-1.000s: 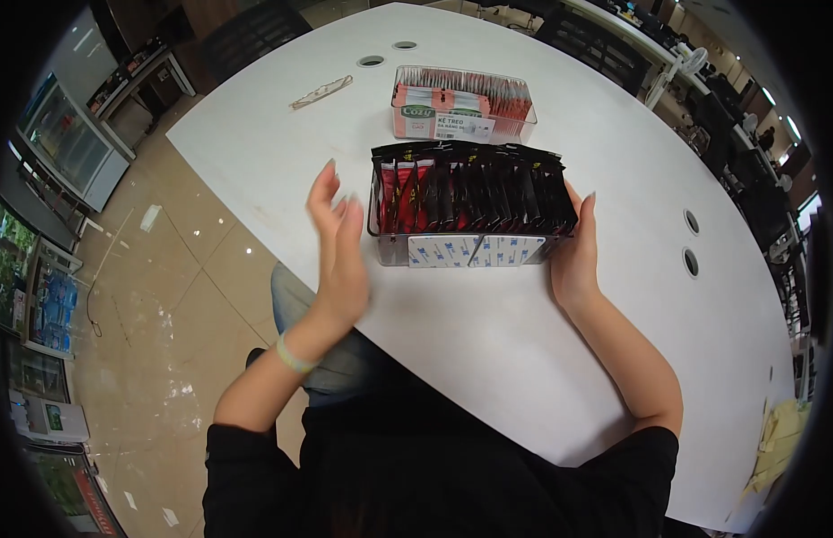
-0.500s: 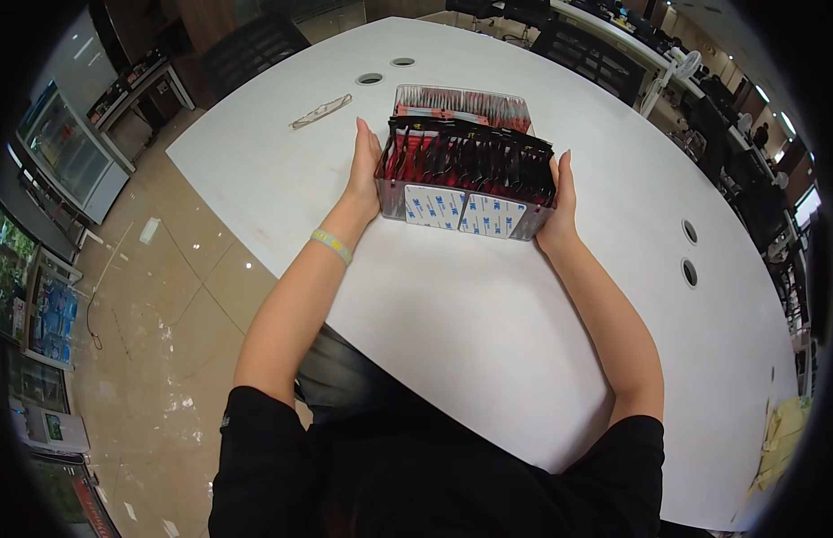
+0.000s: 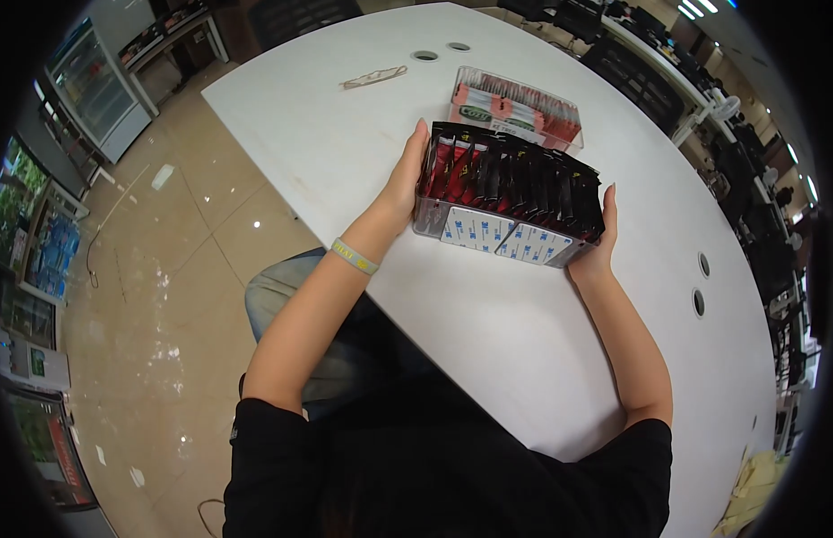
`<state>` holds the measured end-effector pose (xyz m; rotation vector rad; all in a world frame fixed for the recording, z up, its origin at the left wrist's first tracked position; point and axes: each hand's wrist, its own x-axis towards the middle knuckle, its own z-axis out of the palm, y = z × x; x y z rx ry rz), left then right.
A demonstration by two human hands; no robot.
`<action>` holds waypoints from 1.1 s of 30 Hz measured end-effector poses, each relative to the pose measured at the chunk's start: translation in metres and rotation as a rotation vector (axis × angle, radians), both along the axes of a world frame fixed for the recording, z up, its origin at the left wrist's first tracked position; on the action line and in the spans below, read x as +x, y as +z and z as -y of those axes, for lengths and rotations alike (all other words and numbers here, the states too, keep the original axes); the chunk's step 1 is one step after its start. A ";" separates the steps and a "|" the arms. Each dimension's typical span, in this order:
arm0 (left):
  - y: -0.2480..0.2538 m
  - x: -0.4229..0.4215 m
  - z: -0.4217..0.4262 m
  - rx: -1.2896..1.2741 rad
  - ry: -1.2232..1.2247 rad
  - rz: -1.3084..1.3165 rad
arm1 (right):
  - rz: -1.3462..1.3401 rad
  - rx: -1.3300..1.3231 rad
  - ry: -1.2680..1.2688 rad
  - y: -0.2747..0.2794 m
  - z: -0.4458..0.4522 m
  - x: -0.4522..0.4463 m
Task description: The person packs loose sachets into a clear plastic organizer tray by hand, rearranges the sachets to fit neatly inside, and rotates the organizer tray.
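Observation:
A clear plastic box (image 3: 428,218) filled with upright black and red sachets (image 3: 511,179) is held between both hands over the white table. Two white pads with blue print (image 3: 477,229) are stuck on its near side. My left hand (image 3: 406,177) presses the box's left end, its fingers pointing up along the side. Against the right end lies my right hand (image 3: 598,242), partly hidden by the box. Just behind stands a second clear box (image 3: 569,136) of pink and red packets (image 3: 497,112), its lower front partly covered by the sachets.
A flat, pale, narrow item (image 3: 373,78) lies on the white table (image 3: 488,332) at the back left. Round cable holes are set in the tabletop. Black chairs (image 3: 633,79) stand behind it. Yellow material (image 3: 753,489) sits at the lower right edge.
My left hand came in from the left, open, and closed onto the box's left end. The camera view has turned, so the boxes appear further right and tilted. My right hand stays at the right end.

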<state>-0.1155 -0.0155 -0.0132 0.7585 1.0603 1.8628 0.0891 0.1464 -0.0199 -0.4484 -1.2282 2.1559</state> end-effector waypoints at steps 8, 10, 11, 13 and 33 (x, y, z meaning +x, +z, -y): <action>-0.006 0.014 0.001 -0.049 0.239 0.081 | 0.036 0.003 0.133 -0.005 -0.020 -0.005; -0.009 0.009 0.000 -0.024 0.202 0.067 | 0.048 -0.014 0.105 -0.007 -0.018 -0.009; -0.011 0.009 -0.001 0.010 0.168 0.064 | 0.026 -0.013 0.101 -0.008 -0.019 -0.011; -0.010 0.010 -0.002 0.008 0.189 0.090 | -0.001 -0.014 0.098 -0.007 -0.019 -0.011; -0.052 -0.025 -0.013 -0.075 0.148 -0.047 | 0.112 0.119 -0.208 -0.043 -0.005 -0.002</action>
